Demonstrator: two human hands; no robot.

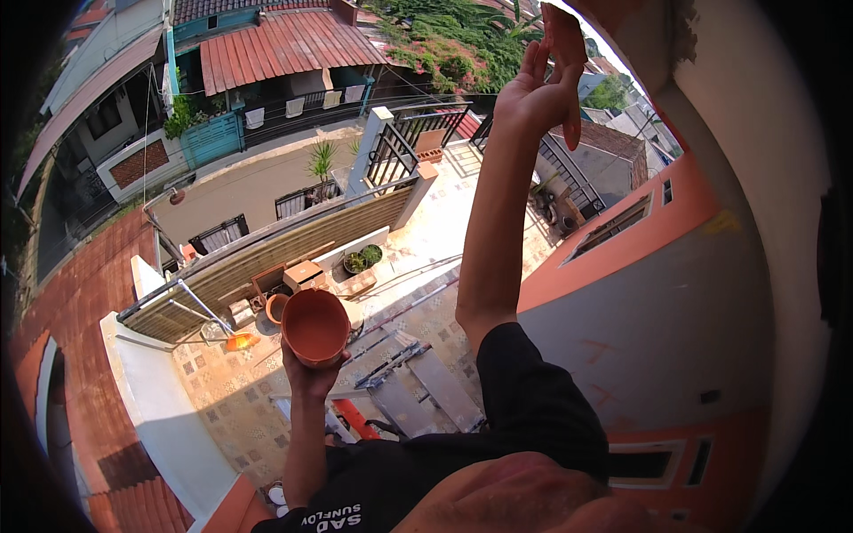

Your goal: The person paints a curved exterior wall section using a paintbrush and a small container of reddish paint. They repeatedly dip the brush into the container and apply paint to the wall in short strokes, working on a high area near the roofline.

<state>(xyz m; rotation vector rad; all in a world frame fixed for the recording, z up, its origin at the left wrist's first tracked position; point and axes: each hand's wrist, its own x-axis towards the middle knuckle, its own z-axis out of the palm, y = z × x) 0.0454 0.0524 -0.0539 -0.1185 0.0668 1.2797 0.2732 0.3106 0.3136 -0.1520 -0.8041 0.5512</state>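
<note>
My left hand (312,373) holds a round reddish-brown container (316,326) from below and behind. Its open mouth faces me, and the inside is coated orange-red; how much it holds is hard to tell. High up at the right, my right hand (538,93) is raised at arm's length. It grips what looks like a paintbrush, with an orange handle end (572,133) below the hand and a broad reddish-brown head (564,34) above it. The head is close to the pale overhang (733,133); whether they touch cannot be told.
Far below lies a tiled yard (246,400) with grey metal planks (443,390), a broom (240,340), a cardboard box (304,274) and potted plants (363,258). An orange-red bar (355,418) stands close under me. A grey and orange wall (640,320) rises at right.
</note>
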